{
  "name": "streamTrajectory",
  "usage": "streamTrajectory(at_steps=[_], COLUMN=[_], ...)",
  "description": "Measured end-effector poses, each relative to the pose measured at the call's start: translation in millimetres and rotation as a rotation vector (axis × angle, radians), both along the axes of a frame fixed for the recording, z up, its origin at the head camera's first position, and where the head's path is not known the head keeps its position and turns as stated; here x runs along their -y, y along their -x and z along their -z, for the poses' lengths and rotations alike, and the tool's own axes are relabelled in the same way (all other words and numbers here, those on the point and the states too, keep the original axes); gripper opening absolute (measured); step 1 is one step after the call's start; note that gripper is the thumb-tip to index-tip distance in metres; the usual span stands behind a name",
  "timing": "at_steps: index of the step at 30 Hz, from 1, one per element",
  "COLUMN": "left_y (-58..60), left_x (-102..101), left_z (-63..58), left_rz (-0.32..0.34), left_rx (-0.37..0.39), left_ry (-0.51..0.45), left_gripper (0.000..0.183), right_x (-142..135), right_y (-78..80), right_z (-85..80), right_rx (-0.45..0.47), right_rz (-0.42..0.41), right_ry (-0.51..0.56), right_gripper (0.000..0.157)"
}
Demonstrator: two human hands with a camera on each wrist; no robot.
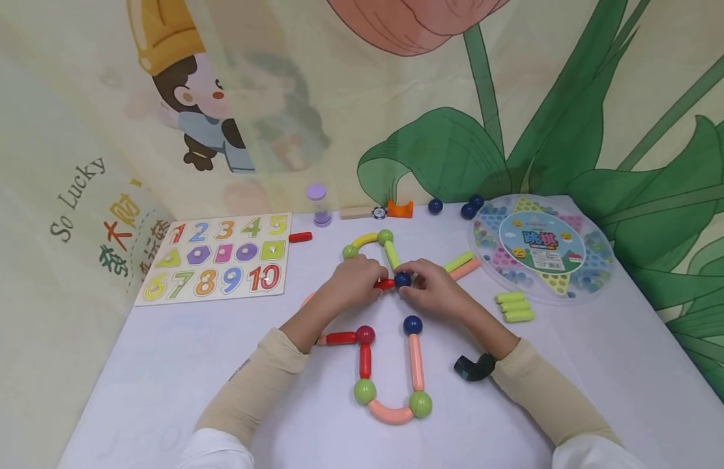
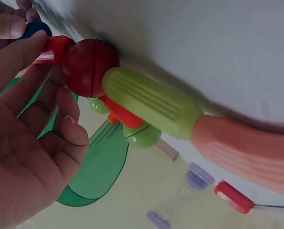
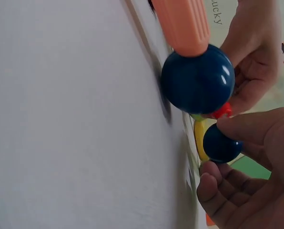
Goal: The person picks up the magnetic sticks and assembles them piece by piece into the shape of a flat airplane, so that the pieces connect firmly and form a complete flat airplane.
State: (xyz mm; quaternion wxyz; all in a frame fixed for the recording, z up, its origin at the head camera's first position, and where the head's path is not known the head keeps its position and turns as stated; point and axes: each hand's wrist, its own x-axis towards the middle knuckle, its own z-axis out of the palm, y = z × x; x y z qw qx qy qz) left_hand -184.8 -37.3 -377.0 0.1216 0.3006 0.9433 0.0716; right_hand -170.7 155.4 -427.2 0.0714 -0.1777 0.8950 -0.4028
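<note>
My left hand (image 1: 356, 283) pinches a short red magnetic stick (image 1: 385, 284). The dark blue ball (image 1: 403, 280) at the stick's right end is held between the thumb and fingers of my right hand (image 1: 436, 288). In the left wrist view a red ball (image 2: 91, 67) joins the stick's other end, followed by a green stick (image 2: 151, 102) and a curved pink piece (image 2: 247, 148). Above the hands, a light green stick (image 1: 392, 255) runs from a green ball (image 1: 385, 236) towards the blue ball; whether they touch is unclear. A second blue ball (image 1: 412, 325) with a pink stick (image 1: 416, 361) lies nearer me.
Red sticks, green balls and a curved pink piece (image 1: 391, 412) form the near part of the outline. A number board (image 1: 217, 257) lies left, a round checkers box (image 1: 596, 267) right. Loose green sticks (image 1: 515, 306) and a black curved piece (image 1: 474, 368) lie near my right arm.
</note>
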Motion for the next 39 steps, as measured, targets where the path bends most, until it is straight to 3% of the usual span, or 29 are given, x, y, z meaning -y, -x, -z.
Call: streamTrajectory(at_steps=[7, 9, 12, 16, 20, 34, 39], left_y=[-1.3, -1.5, -1.4, -1.2, -0.2, 8.9, 17.7], left_x=[0, 3, 11, 21, 26, 31, 46], left_z=[-3.5, -2.9, -1.2, -0.1, 0.5, 0.9, -9.1], left_rz=[0.015, -0.025, -0.145, -0.245, -0.210, -0.192, -0.280], left_rx=[-0.023, -0.029, -0.019, 0.074, 0.137, 0.129, 0.158], left_ry=[0.046, 0.068, 0.107, 0.100, 0.058, 0.066, -0.012], left_gripper=[0.030, 0.032, 0.038, 0.037, 0.031, 0.035, 0.048], right_x=[-1, 0, 1, 2, 4, 12, 11], right_y=[1.5, 1.0, -0.4, -1.5, -0.5, 9.7, 2.0], right_z=[-0.3, 0.0, -0.6, -2.0, -2.5, 0.1, -8.4], right_rx=[-0.018, -0.013, 0.002, 0.008, -0.009, -0.026, 0.046], right_rz=[-0.018, -0.027, -0.018, -0.008, -0.008, 0.023, 0.118], right_ry=[0.027, 0.024, 0.011, -0.022, -0.061, -0.137, -0.168], right_gripper=[0.038, 0.038, 0.038, 0.038, 0.039, 0.044, 0.048])
